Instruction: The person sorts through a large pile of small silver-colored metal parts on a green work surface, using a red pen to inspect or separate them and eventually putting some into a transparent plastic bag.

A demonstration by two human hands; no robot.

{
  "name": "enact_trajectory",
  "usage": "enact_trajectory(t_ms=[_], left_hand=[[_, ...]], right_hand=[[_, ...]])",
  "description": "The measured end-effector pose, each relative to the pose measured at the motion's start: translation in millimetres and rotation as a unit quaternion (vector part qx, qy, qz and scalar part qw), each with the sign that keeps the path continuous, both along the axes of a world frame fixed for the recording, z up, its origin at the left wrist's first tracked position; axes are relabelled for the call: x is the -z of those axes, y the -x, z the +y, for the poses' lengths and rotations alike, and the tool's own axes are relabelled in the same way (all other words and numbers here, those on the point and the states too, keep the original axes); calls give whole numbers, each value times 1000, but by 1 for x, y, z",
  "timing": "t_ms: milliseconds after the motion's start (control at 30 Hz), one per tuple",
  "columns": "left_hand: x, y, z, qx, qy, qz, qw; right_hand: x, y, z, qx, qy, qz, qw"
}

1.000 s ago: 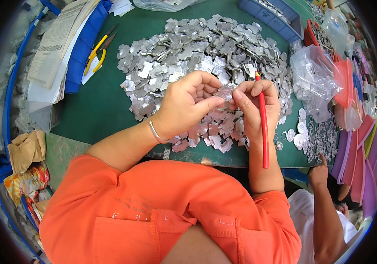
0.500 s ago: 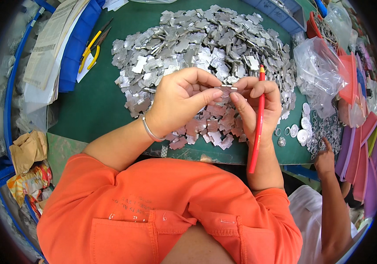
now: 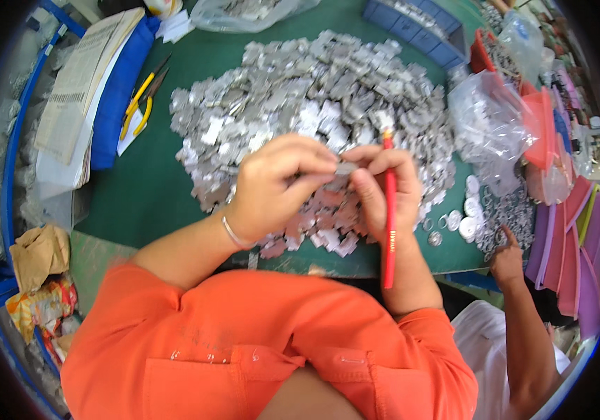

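Between the fingertips of both hands is a small flat silver metal piece (image 3: 344,168), held above the near part of the heap. My left hand (image 3: 277,183), with a bangle at its wrist, pinches the piece's left end. My right hand (image 3: 388,183) pinches the other end and also carries a red pencil (image 3: 390,217), tucked across its fingers with the tip pointing away from me. Beneath and beyond both hands spreads a large heap of silver metal pieces (image 3: 272,87) with notched outlines. The fingers cover much of the held piece.
Yellow-handled pliers (image 3: 137,105) lie at left beside a blue bin (image 3: 123,84) with papers. Far right are a blue-grey tray (image 3: 412,28), a clear plastic bag (image 3: 489,115) and a red basket (image 3: 541,126). A co-worker's hand (image 3: 506,259) touches small rings (image 3: 506,217) at right.
The table and heap sit slightly lower and further left in the picture. The piece between my fingers has tilted and now shows more edge-on. Both hands keep their pinch.
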State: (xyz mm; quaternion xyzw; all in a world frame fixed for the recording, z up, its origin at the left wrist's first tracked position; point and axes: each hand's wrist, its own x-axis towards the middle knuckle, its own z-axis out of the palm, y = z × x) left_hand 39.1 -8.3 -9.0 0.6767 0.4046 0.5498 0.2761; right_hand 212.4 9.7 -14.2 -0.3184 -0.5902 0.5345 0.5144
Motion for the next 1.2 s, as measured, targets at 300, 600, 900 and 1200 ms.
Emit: enact_trajectory(t_ms=[300, 600, 900, 1200], left_hand=[[-4, -2, 1, -39, -28, -33, 998], [-1, 4, 0, -56, 9, -94, 994], [3, 2, 3, -58, 0, -110, 992], [4, -2, -2, 41, 144, -215, 965]], right_hand=[[-48, -11, 54, -115, 171, -4, 978], [-62, -40, 154, 96, 56, -49, 993], [-22, -10, 101, -26, -91, -396, 914], [-37, -1, 86, 107, -212, -476, 847]])
